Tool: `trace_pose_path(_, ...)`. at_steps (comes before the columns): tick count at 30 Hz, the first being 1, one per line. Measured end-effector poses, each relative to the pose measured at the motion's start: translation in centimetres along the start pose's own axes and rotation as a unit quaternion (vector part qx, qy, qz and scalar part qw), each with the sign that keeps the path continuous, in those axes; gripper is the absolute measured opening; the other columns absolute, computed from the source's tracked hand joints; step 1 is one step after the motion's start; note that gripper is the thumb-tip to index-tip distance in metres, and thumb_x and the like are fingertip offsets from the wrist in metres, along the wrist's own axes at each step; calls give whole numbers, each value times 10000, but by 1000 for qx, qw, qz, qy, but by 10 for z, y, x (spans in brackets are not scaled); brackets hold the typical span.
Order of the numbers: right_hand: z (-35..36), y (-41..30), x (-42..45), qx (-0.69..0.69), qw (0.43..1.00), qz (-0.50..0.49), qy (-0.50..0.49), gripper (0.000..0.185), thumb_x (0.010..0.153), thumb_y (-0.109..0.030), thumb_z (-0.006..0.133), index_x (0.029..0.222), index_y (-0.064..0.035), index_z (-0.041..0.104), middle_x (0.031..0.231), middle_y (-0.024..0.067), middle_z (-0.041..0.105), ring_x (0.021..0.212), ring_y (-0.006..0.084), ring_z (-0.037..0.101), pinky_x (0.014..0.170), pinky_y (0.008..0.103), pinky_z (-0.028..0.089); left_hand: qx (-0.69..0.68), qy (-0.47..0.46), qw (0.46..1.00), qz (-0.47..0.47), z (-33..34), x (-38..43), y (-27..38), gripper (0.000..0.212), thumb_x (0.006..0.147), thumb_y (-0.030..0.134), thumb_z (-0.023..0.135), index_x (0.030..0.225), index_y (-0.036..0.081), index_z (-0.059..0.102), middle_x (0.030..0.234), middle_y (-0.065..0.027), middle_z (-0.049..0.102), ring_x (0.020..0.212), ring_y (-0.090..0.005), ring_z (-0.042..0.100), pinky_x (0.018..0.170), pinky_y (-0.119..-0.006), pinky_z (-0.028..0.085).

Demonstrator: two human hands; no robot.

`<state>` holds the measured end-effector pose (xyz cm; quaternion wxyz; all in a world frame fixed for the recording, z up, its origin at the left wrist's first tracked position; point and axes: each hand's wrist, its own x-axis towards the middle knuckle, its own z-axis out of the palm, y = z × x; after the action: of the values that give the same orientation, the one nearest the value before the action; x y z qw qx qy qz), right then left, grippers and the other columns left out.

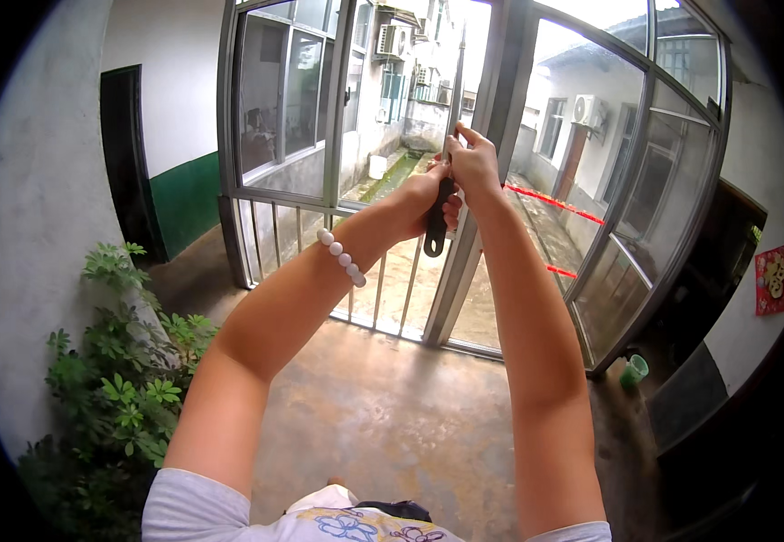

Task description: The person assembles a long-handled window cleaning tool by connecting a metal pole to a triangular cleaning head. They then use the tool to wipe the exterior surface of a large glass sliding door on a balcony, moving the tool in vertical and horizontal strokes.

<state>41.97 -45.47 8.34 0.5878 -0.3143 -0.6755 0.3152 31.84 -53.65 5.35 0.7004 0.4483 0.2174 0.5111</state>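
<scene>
Both arms reach up and forward, holding a long-handled tool with a thin metal pole (460,81). My left hand (426,200) is wrapped around its black handle (436,234), which has a hanging hole at the lower end. Just above, my right hand (474,162) pinches the pole between thumb and fingers. The pole rises nearly upright before the bright glass, and its far end runs up to the top of the picture, where glare makes it unclear. A bracelet of pale round beads (344,259) circles my left wrist.
A metal-framed glass door (463,284) and windows stand ahead, with vertical bars (378,291) low on the left. A leafy plant (127,386) grows at left. On the right, a green bin (634,371) sits by the wall. Red strips (554,201) cross beyond the glass.
</scene>
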Motion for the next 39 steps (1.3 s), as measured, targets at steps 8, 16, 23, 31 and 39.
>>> trace_pose_path(8, -35, -31, -55, 19, 995, -58, 83, 749, 925, -506, 456, 1387, 54, 269, 1167, 260, 456, 894, 247, 576, 617, 284, 528, 180, 52, 968, 168, 56, 8, 33, 316, 988, 291, 402, 976, -6, 509, 806, -87, 550, 634, -168, 553, 579, -256, 475)
trace_pose_path(16, -12, -114, -73, 167, 984, 67, -7, 303, 987, -375, 399, 1087, -90, 429, 761, 49, 470, 466, 101, 433, 382, 239, 391, 300, 48, 934, 188, 60, 33, 73, 371, 924, 316, 501, 795, -15, 607, 676, -100, 559, 512, -163, 496, 395, -302, 370)
trace_pose_path(23, 23, -108, -66, 104, 993, 6, 58, 308, 1011, -291, 338, 1086, -52, 518, 652, 20, 424, 448, 84, 393, 371, 231, 350, 320, 27, 918, 230, 41, 39, 92, 369, 942, 266, 469, 751, -31, 573, 578, -75, 525, 422, -145, 442, 380, -303, 352)
trace_pose_path(31, 50, -101, -46, 109, 992, -26, 66, 306, 1008, -215, 325, 1157, -23, 511, 616, 9, 418, 423, 75, 388, 357, 237, 355, 290, -17, 926, 241, 11, 50, 109, 308, 945, 252, 445, 804, 2, 556, 547, -67, 520, 385, -137, 438, 350, -286, 351)
trace_pose_path(39, 52, -68, -7, 136, 988, -47, 50, 337, 993, -170, 322, 1260, -34, 475, 582, -9, 406, 398, 59, 371, 330, 219, 340, 259, 0, 927, 272, -11, 91, 114, 259, 930, 230, 446, 850, -1, 532, 564, -70, 523, 343, -136, 446, 282, -262, 344)
